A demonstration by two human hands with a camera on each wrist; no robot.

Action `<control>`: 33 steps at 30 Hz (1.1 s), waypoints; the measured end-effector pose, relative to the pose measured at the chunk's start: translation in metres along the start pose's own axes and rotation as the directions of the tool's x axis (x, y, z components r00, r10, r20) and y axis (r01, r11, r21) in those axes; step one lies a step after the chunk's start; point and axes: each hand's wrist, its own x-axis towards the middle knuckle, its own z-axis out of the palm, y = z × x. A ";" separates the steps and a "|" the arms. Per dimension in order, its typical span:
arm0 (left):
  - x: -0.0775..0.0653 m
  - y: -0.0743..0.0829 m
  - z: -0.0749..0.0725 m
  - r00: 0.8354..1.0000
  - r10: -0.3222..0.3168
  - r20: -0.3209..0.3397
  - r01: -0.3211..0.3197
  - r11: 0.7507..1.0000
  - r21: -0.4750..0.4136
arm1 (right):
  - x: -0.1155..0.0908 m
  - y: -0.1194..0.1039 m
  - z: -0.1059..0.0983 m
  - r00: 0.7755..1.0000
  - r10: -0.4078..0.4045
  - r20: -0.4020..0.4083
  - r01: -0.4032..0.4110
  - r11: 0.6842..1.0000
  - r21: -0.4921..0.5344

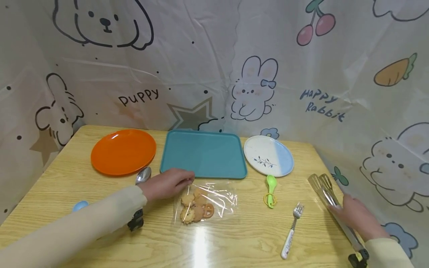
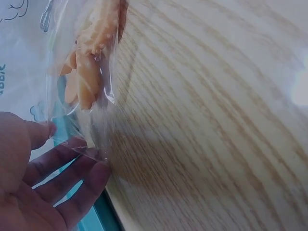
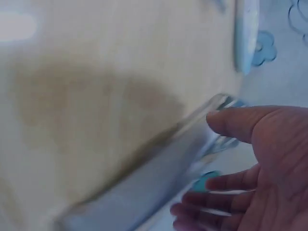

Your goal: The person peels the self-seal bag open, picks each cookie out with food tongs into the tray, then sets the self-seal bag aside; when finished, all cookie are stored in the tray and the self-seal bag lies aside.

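Observation:
A clear plastic bag (image 1: 219, 199) of cookies (image 1: 196, 208) lies on the table. At the bag's far left corner is my left hand (image 1: 171, 183). In the left wrist view its thumb and fingers stand apart around the edge of the bag, fingertips right at the plastic. My right hand (image 1: 358, 216) is at metal tongs (image 1: 345, 227) on the right side of the table. In the right wrist view the thumb overlaps the tongs near their head, and the loosely extended fingers lie along the other side.
Along the back stand an orange plate (image 1: 123, 152), a teal tray (image 1: 203, 154) and a white-and-blue plate (image 1: 268, 154). A metal spoon (image 1: 144, 175) and a light-blue object (image 1: 80, 205) lie near the left arm. A green spoon (image 1: 271, 184) and a fork (image 1: 292, 230) lie between bag and tongs.

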 end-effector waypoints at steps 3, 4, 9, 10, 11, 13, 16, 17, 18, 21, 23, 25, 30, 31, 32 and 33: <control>0.000 -0.001 0.000 1.000 -0.018 0.004 0.018 1.000 0.003 | 0.005 0.013 0.010 0.999 0.001 0.036 -0.002 0.999 0.046; 0.000 -0.002 0.001 1.000 -0.025 0.006 0.025 1.000 0.005 | 0.007 0.015 0.013 0.999 -0.001 0.033 -0.001 0.998 0.063; 0.000 -0.003 0.002 0.999 -0.032 0.004 0.031 0.999 0.010 | 0.014 0.021 0.017 1.000 -0.007 0.008 0.006 0.996 0.087; 0.000 -0.003 0.002 1.000 -0.029 0.001 0.029 1.000 0.009 | 0.014 0.022 0.015 1.000 -0.023 -0.014 0.024 0.996 0.091; 0.000 -0.003 0.002 1.000 -0.025 -0.001 0.025 1.000 0.011 | 0.014 0.022 0.011 0.998 -0.048 -0.043 0.052 0.994 0.094; 0.000 -0.004 0.003 1.000 -0.014 -0.008 0.014 1.000 0.013 | 0.011 0.018 0.003 0.984 -0.111 -0.136 0.124 0.987 0.097; -0.001 -0.005 0.003 1.000 -0.020 -0.013 0.020 1.000 0.020 | 0.001 0.004 -0.016 0.932 -0.236 -0.274 0.271 0.958 0.097; -0.001 -0.005 0.003 1.000 -0.017 -0.014 0.017 1.000 0.022 | -0.004 -0.004 -0.022 0.912 -0.279 -0.300 0.316 0.945 0.084; 0.000 -0.005 0.003 1.000 -0.017 -0.014 0.017 1.000 0.022 | -0.009 -0.013 -0.027 0.895 -0.316 -0.316 0.354 0.933 0.067; 0.001 -0.005 0.003 1.000 -0.025 -0.010 0.025 0.999 0.026 | -0.020 -0.042 -0.036 0.851 -0.443 -0.282 0.472 0.881 0.041; 0.001 -0.004 0.002 0.999 -0.032 -0.002 0.032 0.999 0.027 | -0.025 -0.063 -0.033 0.827 -0.510 -0.238 0.529 0.849 0.020; 0.002 -0.003 0.001 0.999 -0.041 0.006 0.041 0.999 0.026 | -0.027 -0.081 -0.026 0.811 -0.559 -0.173 0.571 0.820 0.027; 0.001 -0.005 0.001 0.999 -0.040 0.013 0.039 0.999 0.033 | -0.022 -0.118 -0.010 0.788 -0.615 -0.028 0.616 0.786 0.058; 0.000 -0.005 0.002 0.999 -0.039 0.012 0.038 0.999 0.034 | -0.020 -0.123 -0.008 0.782 -0.623 -0.014 0.623 0.780 0.065; 0.000 -0.005 0.002 0.999 -0.040 0.012 0.039 0.999 0.035 | -0.018 -0.128 -0.006 0.775 -0.632 -0.003 0.631 0.772 0.077; 0.000 -0.005 0.001 0.999 -0.040 0.011 0.040 0.999 0.035 | -0.016 -0.133 -0.004 0.766 -0.643 0.007 0.640 0.763 0.090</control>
